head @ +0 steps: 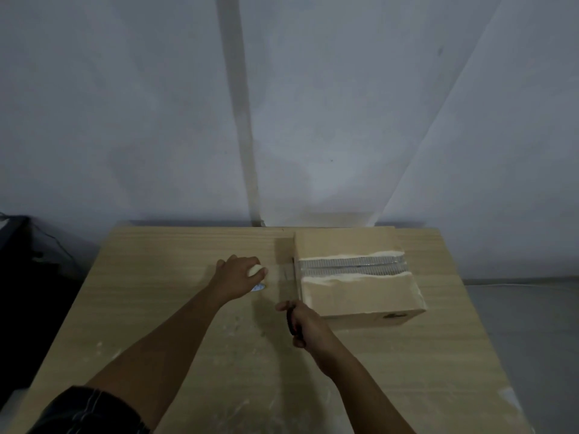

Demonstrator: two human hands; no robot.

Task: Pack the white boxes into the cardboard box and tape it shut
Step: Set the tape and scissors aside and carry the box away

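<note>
The cardboard box (pixel 360 277) sits closed on the bench (pixel 156 308), just right of both hands, a tape strip running along its top seam. The left hand (pixel 238 277) grips the tape roll (pixel 257 278), stretching tape toward the box; the right hand (pixel 305 324), nearer it, clasps dark scissors (pixel 292 321) beside that span.

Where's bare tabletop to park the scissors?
Free: the wooden table left of the left hand, and the near strip in front of the closed cardboard box. Crowded: the gap between the left hand's tape roll and the box, where the right hand holds black-handled scissors.
</note>
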